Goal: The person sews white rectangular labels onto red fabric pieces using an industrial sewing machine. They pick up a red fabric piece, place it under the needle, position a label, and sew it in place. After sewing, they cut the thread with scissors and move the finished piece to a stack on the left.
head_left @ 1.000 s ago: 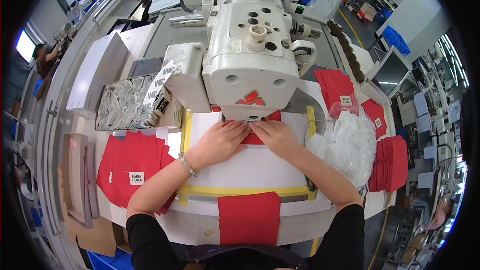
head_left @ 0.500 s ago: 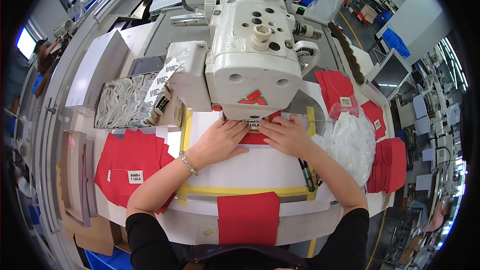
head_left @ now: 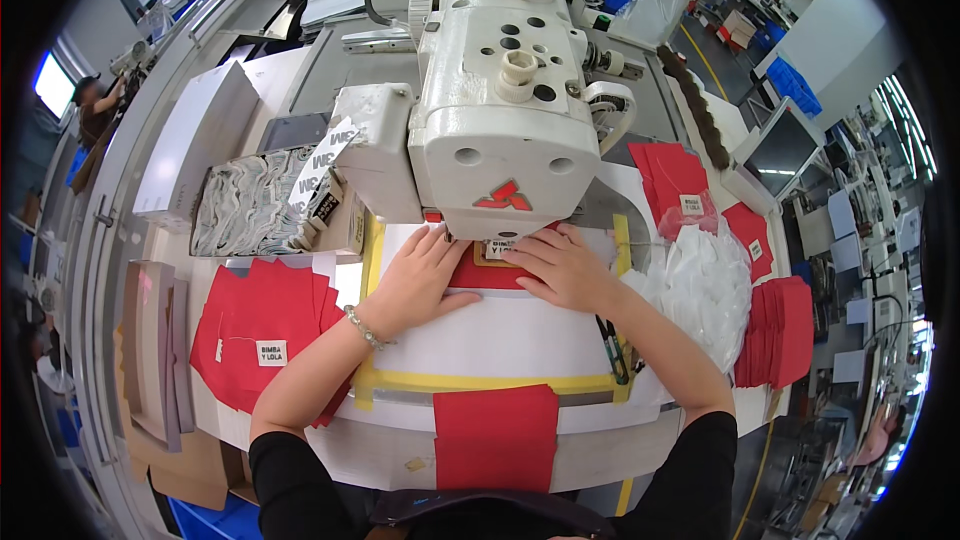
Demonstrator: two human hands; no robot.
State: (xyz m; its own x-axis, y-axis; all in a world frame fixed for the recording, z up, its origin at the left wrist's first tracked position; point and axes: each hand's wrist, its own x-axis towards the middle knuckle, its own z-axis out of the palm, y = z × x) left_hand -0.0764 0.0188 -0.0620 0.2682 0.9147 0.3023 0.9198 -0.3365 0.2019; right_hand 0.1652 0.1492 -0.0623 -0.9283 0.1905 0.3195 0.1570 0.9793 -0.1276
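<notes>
A white industrial sewing machine (head_left: 500,100) fills the upper middle. Under its head lies a small red fabric piece (head_left: 485,272) with a pale label on it. My left hand (head_left: 420,275) lies flat on the left edge of that piece, fingers spread. My right hand (head_left: 562,268) presses on its right edge, fingertips close to the presser foot. Both hands rest on a white work surface (head_left: 500,340) outlined with yellow tape. The needle area is mostly hidden by the machine head.
A stack of red fabric pieces with a white label (head_left: 265,330) lies at the left. Another red piece (head_left: 495,435) hangs at the table's front edge. White fabric scraps (head_left: 700,285) and more red stacks (head_left: 775,330) sit at the right. Small snips (head_left: 612,345) lie near my right forearm.
The view has tilted closer to the machine. My hands have stayed on the red piece, shifting it slightly under the machine head.
</notes>
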